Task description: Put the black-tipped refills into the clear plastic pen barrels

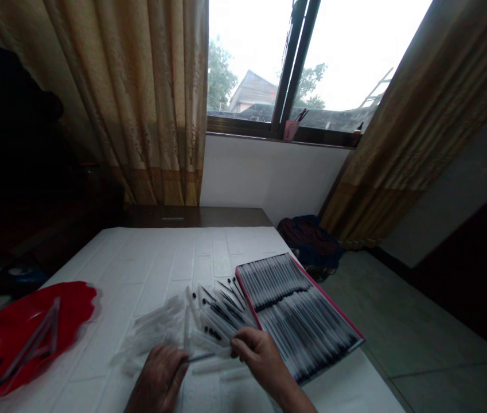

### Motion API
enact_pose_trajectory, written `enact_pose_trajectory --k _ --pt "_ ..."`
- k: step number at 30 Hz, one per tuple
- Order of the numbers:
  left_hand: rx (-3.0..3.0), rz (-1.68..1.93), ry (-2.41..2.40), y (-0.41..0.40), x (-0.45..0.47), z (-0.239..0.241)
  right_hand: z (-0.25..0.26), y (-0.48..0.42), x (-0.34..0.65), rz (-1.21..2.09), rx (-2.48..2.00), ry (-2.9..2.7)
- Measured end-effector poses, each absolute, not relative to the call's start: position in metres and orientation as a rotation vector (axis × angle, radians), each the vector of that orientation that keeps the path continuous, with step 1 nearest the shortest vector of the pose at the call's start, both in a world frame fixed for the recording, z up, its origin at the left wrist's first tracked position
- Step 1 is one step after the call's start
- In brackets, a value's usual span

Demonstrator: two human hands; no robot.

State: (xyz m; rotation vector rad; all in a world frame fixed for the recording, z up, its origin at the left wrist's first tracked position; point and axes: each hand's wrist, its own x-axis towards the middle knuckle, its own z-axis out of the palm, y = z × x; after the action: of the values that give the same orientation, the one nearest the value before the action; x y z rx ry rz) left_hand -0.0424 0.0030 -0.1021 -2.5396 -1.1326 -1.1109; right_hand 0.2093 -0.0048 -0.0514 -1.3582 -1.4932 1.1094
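My left hand (160,376) is closed on a thin dark pen refill (202,358) that points towards the right hand. With fingertips pinched, my right hand (258,354) grips what looks like a clear pen barrel (222,351), partly hidden and blurred. Between and beyond the hands lie loose black refills (226,310) and small black pen caps (212,332). A heap of clear plastic tubes (157,324) spreads just beyond the left hand. Beside the right hand, a red-edged box (301,265) holds two rows of clear pens (299,327) with dark ends.
A red scalloped plastic tray (75,292) with a few clear strips on it sits at the table's left. The white table (131,252) ends at the right above a tiled floor (372,304). Dark cloth (312,238) lies beyond its right edge, below a window and curtains.
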Motion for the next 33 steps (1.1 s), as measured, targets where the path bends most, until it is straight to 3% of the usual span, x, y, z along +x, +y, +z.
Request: enact_pose_trajectory --k 10,22,33 --pt "-2.558 -1.115 -1.145 0.004 -0.043 -0.106 -0.054 -0.006 0.21 0.874 -1.282 -1.584" --pt "-2.538 -1.101 -1.116 0.002 -0.043 -0.101 -0.058 -0.005 0.208 1.023 -1.454 -1.575" --pt "-2.559 -1.131 -1.142 0.003 -0.041 -0.099 -0.05 -0.003 0.216 0.984 -1.263 -1.588"
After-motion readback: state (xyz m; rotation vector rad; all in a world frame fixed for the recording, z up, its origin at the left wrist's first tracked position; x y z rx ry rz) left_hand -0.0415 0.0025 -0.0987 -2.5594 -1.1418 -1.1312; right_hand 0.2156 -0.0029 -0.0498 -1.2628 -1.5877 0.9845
